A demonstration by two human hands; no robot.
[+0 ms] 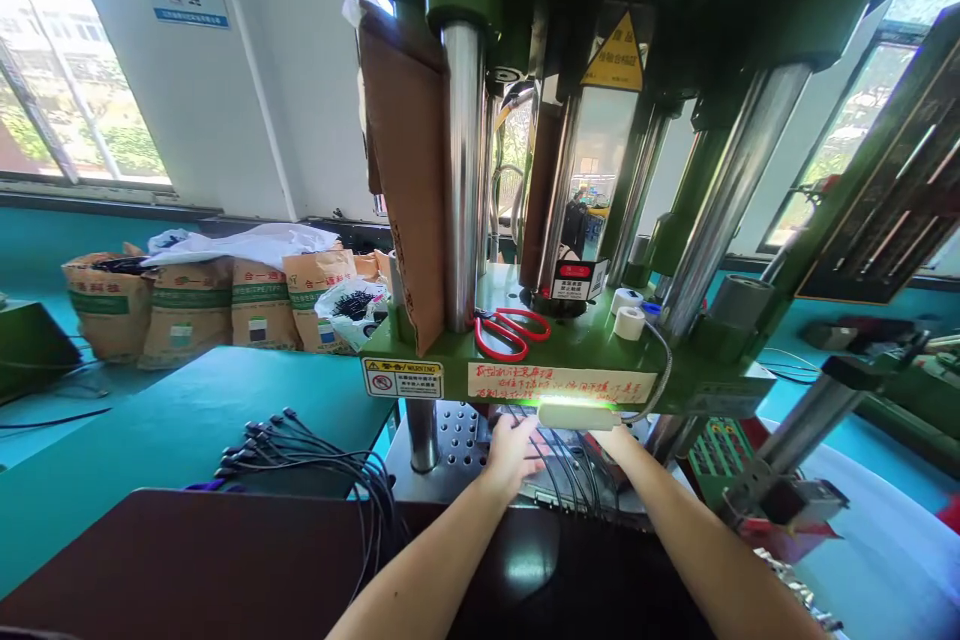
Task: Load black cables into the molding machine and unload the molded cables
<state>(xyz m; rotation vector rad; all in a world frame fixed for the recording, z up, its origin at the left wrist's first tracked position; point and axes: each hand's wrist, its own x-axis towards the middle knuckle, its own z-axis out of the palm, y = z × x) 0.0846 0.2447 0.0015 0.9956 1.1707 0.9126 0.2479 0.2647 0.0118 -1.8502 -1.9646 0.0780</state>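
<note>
Both arms reach under the front of a green press (705,390). My left hand (513,452) is at the left end of several black cables (577,480) lying over a metal mould (540,492); its fingers are spread, and nothing is visibly gripped. On the right, my right hand (616,438) is mostly hidden behind a white lamp (577,416) on the press's front edge, so its fingers cannot be made out. The cables run from the mould towards the dark front table.
Red-handled scissors (512,334) and white tape rolls (629,322) lie on the press ledge. A cable bundle (315,455) rests on the left table. Paper sacks (187,315) stand behind; a metal-jointed arm (795,460) is at right.
</note>
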